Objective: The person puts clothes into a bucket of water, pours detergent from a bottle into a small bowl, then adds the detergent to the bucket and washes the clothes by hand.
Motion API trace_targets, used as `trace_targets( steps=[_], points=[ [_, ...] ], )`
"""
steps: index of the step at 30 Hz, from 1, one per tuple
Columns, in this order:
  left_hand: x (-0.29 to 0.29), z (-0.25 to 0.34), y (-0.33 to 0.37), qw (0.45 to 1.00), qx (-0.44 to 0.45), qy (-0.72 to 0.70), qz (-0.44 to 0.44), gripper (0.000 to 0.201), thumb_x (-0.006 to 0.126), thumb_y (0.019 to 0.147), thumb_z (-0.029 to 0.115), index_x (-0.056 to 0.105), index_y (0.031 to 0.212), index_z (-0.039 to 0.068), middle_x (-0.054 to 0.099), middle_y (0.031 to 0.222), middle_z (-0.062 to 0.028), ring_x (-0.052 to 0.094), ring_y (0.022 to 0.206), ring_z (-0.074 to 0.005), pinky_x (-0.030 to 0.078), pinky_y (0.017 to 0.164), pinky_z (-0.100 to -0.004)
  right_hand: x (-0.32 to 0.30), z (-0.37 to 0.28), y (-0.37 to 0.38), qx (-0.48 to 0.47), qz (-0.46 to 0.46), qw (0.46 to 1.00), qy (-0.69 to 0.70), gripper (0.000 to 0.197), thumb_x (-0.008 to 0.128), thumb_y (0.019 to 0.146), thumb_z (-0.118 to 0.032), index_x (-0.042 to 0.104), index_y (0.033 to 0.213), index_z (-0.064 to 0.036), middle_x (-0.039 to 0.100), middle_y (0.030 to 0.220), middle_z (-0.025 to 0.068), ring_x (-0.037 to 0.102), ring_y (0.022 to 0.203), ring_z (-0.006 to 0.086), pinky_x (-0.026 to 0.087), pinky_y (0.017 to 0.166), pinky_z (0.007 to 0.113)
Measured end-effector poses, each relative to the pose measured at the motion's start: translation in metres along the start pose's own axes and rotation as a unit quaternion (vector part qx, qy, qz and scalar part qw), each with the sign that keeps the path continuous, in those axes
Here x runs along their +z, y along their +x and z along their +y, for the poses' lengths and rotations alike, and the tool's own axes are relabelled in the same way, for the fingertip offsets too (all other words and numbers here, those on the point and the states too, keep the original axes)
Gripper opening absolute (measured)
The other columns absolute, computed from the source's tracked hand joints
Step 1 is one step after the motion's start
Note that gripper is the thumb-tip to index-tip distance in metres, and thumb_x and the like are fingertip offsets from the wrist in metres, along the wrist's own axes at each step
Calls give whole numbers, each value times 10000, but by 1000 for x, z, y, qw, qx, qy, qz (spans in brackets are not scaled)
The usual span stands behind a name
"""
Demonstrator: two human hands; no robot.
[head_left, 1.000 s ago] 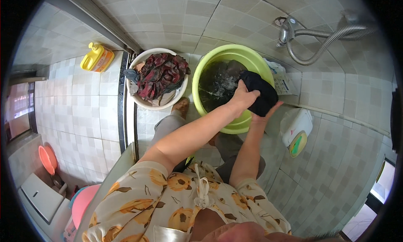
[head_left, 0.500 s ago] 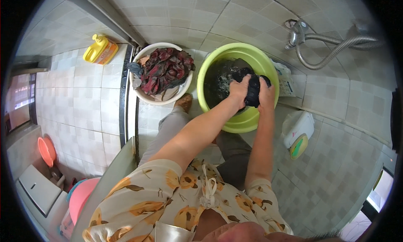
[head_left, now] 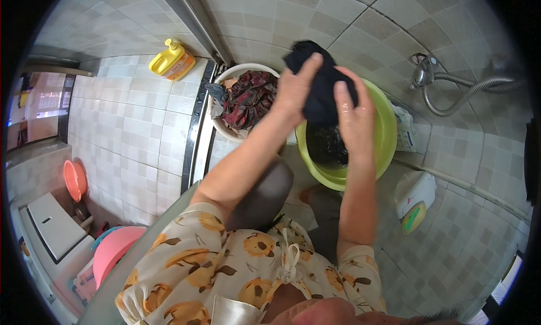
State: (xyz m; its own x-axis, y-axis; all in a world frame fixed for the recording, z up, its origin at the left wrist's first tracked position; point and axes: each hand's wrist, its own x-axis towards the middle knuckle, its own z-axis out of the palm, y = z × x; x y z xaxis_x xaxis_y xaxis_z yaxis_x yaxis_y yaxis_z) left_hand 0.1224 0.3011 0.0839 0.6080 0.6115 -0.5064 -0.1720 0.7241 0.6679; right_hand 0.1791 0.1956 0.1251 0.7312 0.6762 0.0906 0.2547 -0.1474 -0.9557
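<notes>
Both hands hold a dark, wet-looking cloth (head_left: pixel 326 97), bunched up and raised above the green basin (head_left: pixel 386 142). My left hand (head_left: pixel 296 91) grips its left side with the thumb lying over the top. On the other side my right hand (head_left: pixel 356 116) presses it, thumb and fingers pointing up. What kind of garment it is, I cannot tell. Below, dark water (head_left: pixel 324 147) and some dark material show in the basin. The cloth and my hands hide the basin's far left part.
A white basin (head_left: pixel 225 130) heaped with red-and-black patterned clothes (head_left: pixel 251 97) stands left of the green one. A yellow pump bottle (head_left: pixel 172 60) is beyond the door track. On the right are a shower hose (head_left: pixel 456 108), a white container (head_left: pixel 418 191) and a green-and-yellow brush (head_left: pixel 414 218).
My hands have lifted the dark cloth up out of the green basin, where it was bunched between them. It now hangs more spread. The whole view has shifted, and my left leg is bent more.
</notes>
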Motion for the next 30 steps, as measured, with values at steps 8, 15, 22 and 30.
trace_targets(
  steps=[8,15,22,30],
  points=[
    [-186,16,63,902,184,389,-41,679,762,767,364,489,1267,-6,610,1131,-145,589,1037,-245,445,930,-308,23,50,1,-12,-126,985,-114,464,657,862,-168,512,1280,-26,492,1298,122,605,1018,220,485,846,316],
    [-238,-120,83,488,155,857,56,1086,704,674,594,171,1493,122,77,1522,-253,107,1378,-482,225,1043,-621,-110,206,-10,155,-26,921,-357,438,638,873,-319,585,1217,-54,631,1070,176,664,781,225,513,708,350],
    [-243,-106,98,452,111,885,34,1070,718,698,546,122,1503,170,71,1524,-244,114,1376,-478,239,1045,-618,-115,320,-13,258,-166,848,-433,1078,738,661,-601,214,1485,-144,256,1475,258,273,1346,432,301,1070,485],
    [-212,-119,110,417,70,906,19,1065,690,728,565,84,1510,171,26,1529,-239,99,1385,-468,230,1061,-597,-82,455,-71,459,-356,643,-500,564,654,800,-240,483,1277,9,464,1346,226,455,1220,387,416,990,409]
  ],
)
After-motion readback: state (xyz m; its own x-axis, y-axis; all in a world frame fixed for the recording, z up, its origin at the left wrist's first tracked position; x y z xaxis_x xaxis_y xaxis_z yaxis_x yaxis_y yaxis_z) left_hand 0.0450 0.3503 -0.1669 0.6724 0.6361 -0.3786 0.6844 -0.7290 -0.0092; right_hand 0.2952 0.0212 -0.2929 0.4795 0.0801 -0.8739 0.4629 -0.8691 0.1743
